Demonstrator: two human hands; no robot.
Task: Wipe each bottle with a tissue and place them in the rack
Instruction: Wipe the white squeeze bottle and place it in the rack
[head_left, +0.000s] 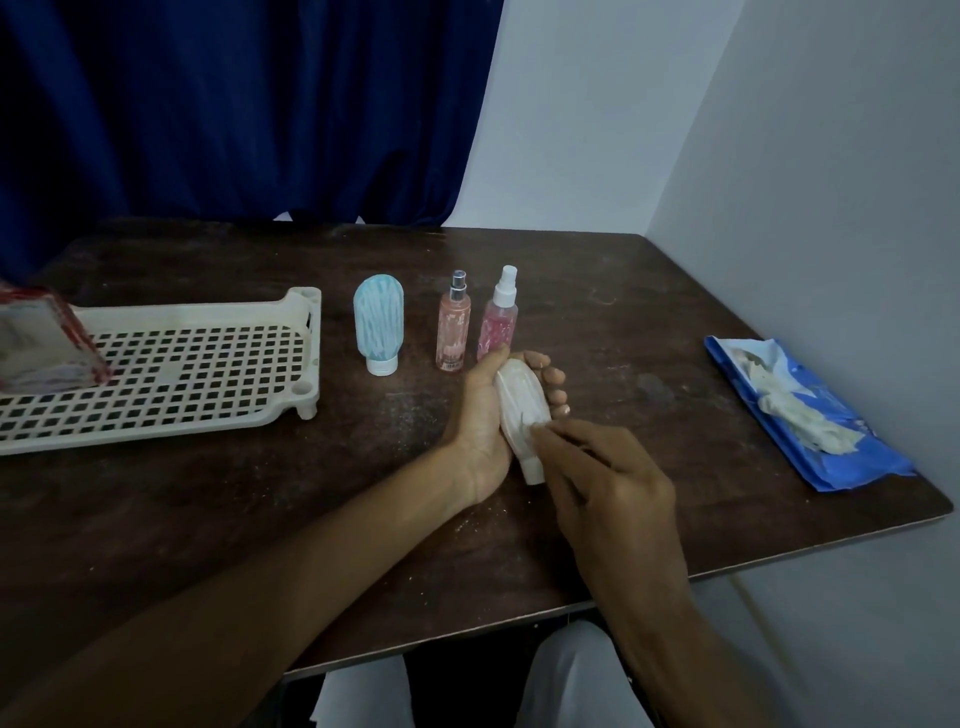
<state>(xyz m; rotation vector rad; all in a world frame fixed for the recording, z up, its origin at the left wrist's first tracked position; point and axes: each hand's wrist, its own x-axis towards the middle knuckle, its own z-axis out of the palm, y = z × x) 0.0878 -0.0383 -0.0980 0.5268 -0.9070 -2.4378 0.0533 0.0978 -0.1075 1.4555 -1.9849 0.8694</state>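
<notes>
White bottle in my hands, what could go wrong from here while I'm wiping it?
1. The left hand grips the white bottle right beside the standing pink spray bottle; a wiping jolt could topple it.
2. The right hand pinches what looks like a small tissue, so parts may stay unwiped.
3. The tissue pack lies near the table edge and could slide off.

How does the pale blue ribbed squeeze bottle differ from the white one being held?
The pale blue ribbed squeeze bottle stands cap-down on the dark table, untouched. The white ribbed squeeze bottle lies tilted in the left hand, cap toward the person. Both share a rounded shape and white caps.
</notes>
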